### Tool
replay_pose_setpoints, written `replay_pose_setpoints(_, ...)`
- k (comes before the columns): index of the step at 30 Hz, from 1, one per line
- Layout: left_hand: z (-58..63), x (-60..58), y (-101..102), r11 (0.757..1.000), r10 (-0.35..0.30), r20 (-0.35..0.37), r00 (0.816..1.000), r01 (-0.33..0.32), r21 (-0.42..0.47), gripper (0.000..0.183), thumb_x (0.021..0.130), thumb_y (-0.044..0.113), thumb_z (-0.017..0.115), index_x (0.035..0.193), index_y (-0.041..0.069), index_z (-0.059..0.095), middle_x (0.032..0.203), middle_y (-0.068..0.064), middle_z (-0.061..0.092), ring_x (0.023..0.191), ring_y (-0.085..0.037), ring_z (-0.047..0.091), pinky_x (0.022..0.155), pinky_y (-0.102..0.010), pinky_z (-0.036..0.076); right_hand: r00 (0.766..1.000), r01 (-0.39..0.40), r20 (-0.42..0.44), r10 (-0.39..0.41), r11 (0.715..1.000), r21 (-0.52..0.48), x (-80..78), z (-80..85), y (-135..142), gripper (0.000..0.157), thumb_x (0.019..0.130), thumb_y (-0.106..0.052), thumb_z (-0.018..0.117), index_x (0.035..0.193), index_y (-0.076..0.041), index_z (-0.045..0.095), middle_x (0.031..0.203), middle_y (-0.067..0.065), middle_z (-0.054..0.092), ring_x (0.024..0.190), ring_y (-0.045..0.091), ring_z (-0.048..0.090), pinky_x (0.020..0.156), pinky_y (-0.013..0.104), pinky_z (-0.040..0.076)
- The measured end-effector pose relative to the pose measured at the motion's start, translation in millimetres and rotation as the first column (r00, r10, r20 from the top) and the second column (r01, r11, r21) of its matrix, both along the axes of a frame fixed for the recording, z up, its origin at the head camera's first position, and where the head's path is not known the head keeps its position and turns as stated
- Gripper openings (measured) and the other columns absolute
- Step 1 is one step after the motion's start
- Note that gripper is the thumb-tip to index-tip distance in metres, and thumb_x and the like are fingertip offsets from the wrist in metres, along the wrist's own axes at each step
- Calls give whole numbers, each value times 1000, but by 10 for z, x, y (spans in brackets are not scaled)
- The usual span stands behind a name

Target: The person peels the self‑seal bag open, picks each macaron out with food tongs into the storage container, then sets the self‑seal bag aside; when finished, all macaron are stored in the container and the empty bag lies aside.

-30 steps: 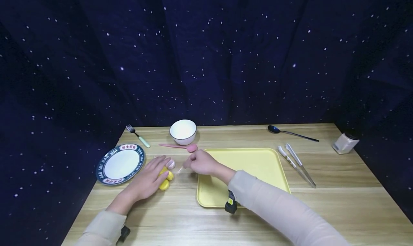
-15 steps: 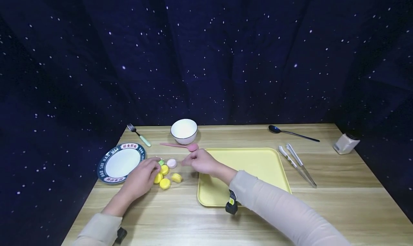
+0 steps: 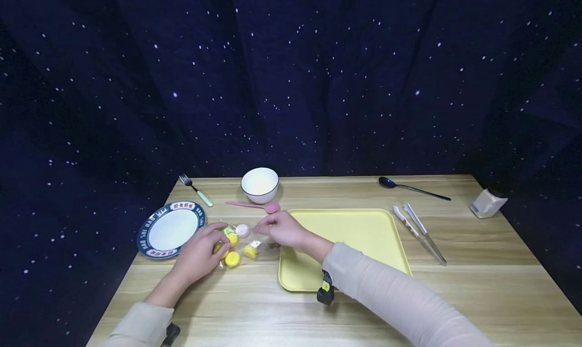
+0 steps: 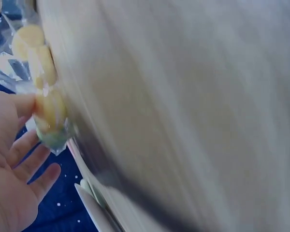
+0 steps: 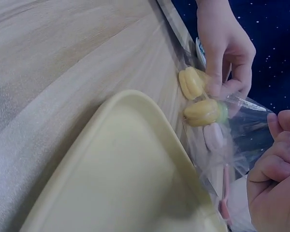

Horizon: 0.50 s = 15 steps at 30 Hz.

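Between the hands lies a clear plastic bag (image 5: 249,128) holding several yellow macarons (image 3: 233,259), a green macaron (image 5: 222,112) and a pale pinkish-white macaron (image 3: 242,230). My left hand (image 3: 197,253) pinches the bag at its left side, the thumb against a yellow macaron in the left wrist view; its other fingers are spread behind. My right hand (image 3: 287,230) pinches the bag's edge between thumb and fingers, at the left edge of the yellow tray (image 3: 345,220). In the right wrist view the film is stretched toward this hand, whose other fingers are curled.
A blue-rimmed plate (image 3: 172,231) and a fork (image 3: 195,190) lie left. Behind are a white bowl (image 3: 259,183) and a pink spoon (image 3: 268,207). To the right lie tongs (image 3: 420,231), a black spoon (image 3: 411,188) and a jar (image 3: 487,203).
My left hand has drawn back from lying over the macarons and now pinches the bag. The macarons have spread apart, one yellow one shifting right. My right hand has barely moved.
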<state>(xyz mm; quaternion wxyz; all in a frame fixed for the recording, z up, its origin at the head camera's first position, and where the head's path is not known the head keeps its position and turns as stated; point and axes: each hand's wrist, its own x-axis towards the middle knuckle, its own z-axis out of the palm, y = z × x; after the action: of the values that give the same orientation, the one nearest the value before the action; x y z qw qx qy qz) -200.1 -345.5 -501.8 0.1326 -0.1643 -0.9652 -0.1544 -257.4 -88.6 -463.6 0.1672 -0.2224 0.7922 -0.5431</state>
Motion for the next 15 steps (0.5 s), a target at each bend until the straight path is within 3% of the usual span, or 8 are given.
replay_pose_setpoints(4, 2, -2, 37, 1000, 15, -1, 1000, -15, -26, 8, 87, 25, 69, 88, 17, 67, 131, -8, 54, 121, -32, 48, 100, -51, 37, 1000, 4, 8, -4, 1000, -5, -3, -16, -15, 15, 87, -29, 69, 93, -17, 75, 94, -10, 70, 92, 7, 61, 83, 29, 48)
replay_pose_setpoints(11, 64, 39, -34, 999, 22, -33, 999, -21, 36, 5, 93, 20, 62, 91, 19, 57, 127, -7, 57, 118, -28, 51, 96, -49, 41, 999, 29, 29, -28, 999, -31, -9, 9, 22, 16, 86, -29, 70, 93, -16, 75, 96, -9, 69, 91, 8, 60, 82, 28, 47)
replay_pose_setpoints(15, 131, 50, -80, 1000, 18, -42, 999, -17, 25, 9, 94, 25, 60, 101, 19, 60, 124, -4, 60, 116, -25, 52, 95, -48, 42, 998, 41, 48, -40, 999, -27, -18, 4, 48, 17, 86, -32, 70, 92, -17, 75, 94, -9, 69, 88, 9, 58, 78, 28, 47)
